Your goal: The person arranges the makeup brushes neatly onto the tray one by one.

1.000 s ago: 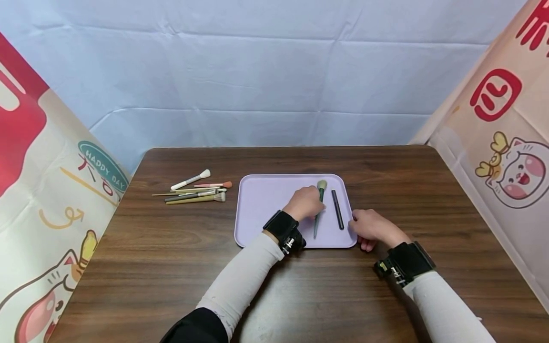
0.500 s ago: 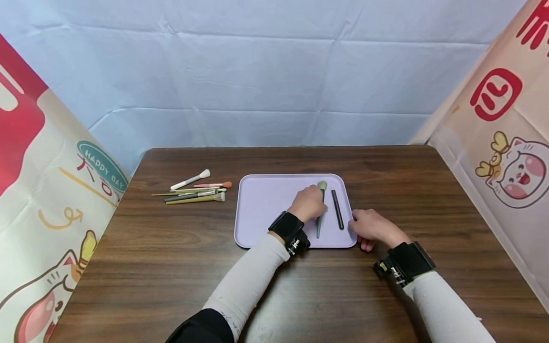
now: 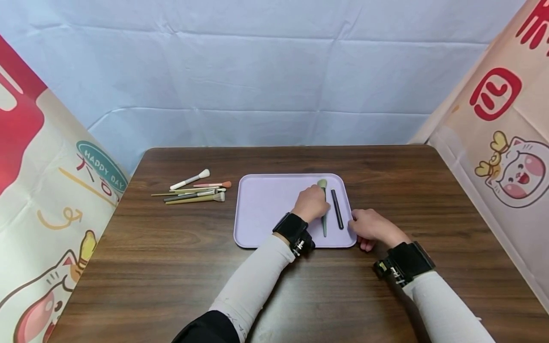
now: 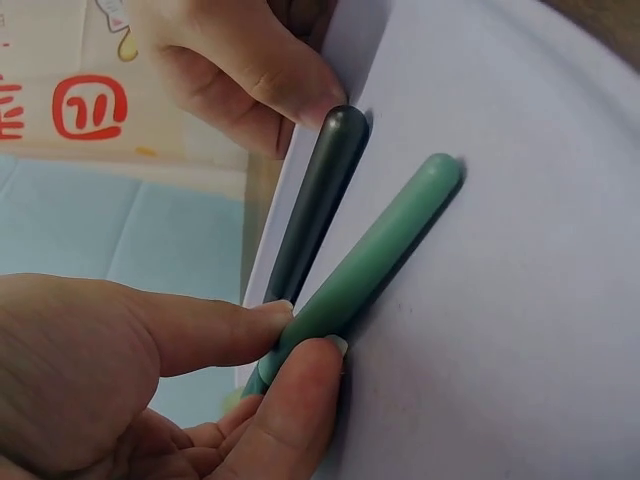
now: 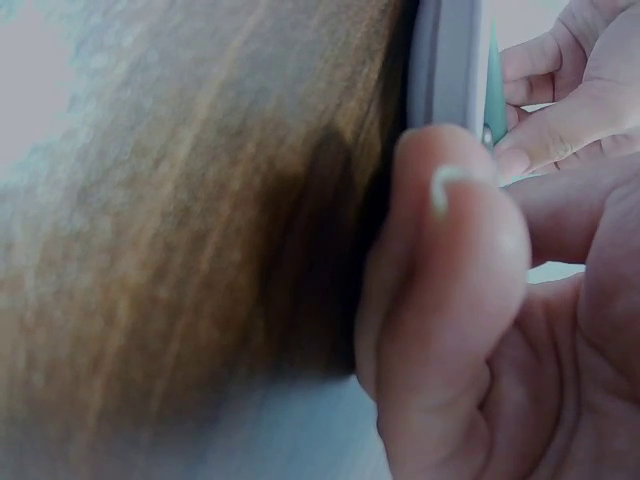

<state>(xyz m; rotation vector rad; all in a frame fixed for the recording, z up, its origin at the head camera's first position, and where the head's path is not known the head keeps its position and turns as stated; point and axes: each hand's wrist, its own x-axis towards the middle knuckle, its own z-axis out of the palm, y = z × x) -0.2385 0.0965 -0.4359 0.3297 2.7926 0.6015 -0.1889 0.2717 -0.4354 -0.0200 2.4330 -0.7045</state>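
On the lilac tray [image 3: 266,205], my left hand [image 3: 310,204] pinches a green makeup brush [image 3: 324,228] between thumb and fingers. Its pale green bristles point to the far side, and its handle lies close over the tray floor. Just right of it lies a black-handled brush [image 3: 337,209], nearly parallel in the head view; the left wrist view shows its rounded handle end [image 4: 335,145] near the tray's side wall. My right hand [image 3: 374,227] holds the tray's right rim, thumb at the edge and fingers curled outside it.
Left of the tray, a loose pile of makeup brushes [image 3: 195,200] lies on the brown wooden table [image 3: 184,247]. A white brush [image 3: 189,179] and a coral-tipped brush [image 3: 213,185] are among them. A pale blue cloth [image 3: 257,85] hangs behind the table.
My left hand has shifted slightly right with the green brush. The brush's handle end has swung right, closer in line with the black one. The right hand stays at the rim.
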